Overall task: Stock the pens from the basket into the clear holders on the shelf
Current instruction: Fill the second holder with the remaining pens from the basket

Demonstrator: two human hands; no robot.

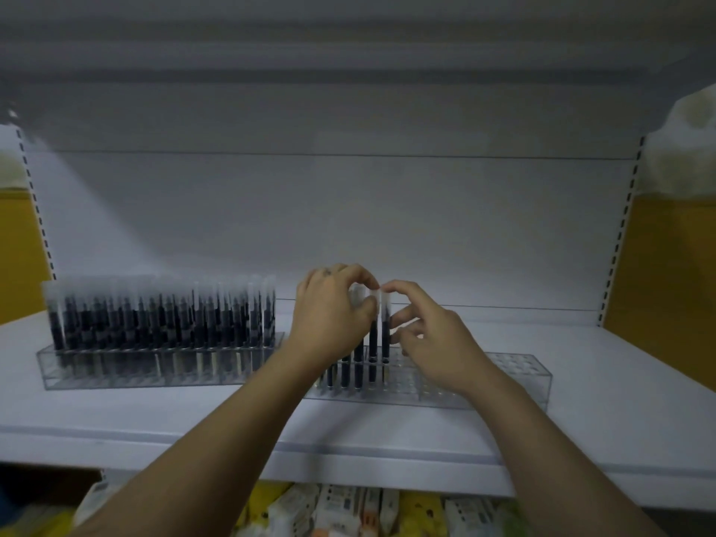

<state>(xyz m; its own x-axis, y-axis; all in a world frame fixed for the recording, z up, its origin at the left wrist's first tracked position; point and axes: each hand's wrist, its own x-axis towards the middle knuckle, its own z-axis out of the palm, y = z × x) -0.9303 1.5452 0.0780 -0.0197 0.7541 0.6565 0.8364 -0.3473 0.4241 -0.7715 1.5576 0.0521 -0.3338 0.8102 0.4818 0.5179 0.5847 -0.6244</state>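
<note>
While both of my grips are up at the part-filled holder point(515, 375), each is closed on a pen cap. My left grip point(331, 315) curls finger and thumb round the top of the inner pen point(358, 360). My right grip point(434, 339) pinches the pale cap of the end pen point(386, 339) between forefinger and thumb. The grips almost meet, fingertip near fingertip, with the middle pen point(372, 343) standing between the two I hold. The picture is soft here, so I judge these holds rather than see every finger.

Both held pens stand upright, with the long axis running straight down from my fingertips into the holder's holes and the dark barrels below the grips. The coming move therefore turns on the vertical. I think a straight push down would seat them, and a lean could catch the tip on a hole's rim.

The unfilled holes lie beneath and outward of my right grip, away from my left, so the right grip is nearer the next slot. Outward of my left grip, well apart, the full holder point(155, 372) carries its stocked pens point(155, 319). Both holders sit on the shelf point(387, 432) below my wrists. The basket is out of view. Packets point(341, 509) show under the shelf, nearer me than either grip.
</note>
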